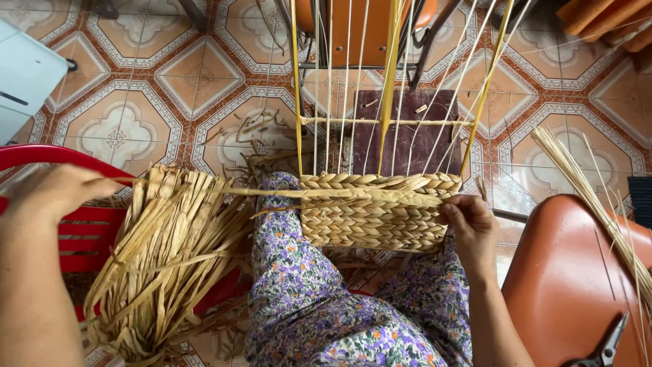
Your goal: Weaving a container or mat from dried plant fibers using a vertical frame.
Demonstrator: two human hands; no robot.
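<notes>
Left hand (58,194): at left of frame, closed around the far end of a long flat straw strand (272,193), pulled out taut and level.
Right hand (471,228): right of centre, fingers pinched on the right edge of the woven panel (373,214), thumb pressed where the strand met the top row.
Woven panel: centre of frame, rested on a knee in floral trousers (305,299); several braided rows of pale straw, finished at the bottom, open at the top.
Frame (387,122): above the panel, yellow rods and thin pale uprights rising toward the top of the frame, one crossbar fixed across them.
Strand: stretched from the left hand across to the panel's top row, lying just over it.
Loose straw bundle (163,258): lower left, heaped over a red plastic chair (75,231).
Orange stool (577,278): lower right, long thin reeds (598,197) laid across it, pliers (604,350) at its bottom edge.
Floor (122,129): patterned tiles, straw scraps scattered near the frame.
Doing this well, as a judgement: strand best kept flat and untwisted, tension even from the left, edge pinned firmly by the right, each pass snugged down against the row beneath so no gaps showed between uprights.
</notes>
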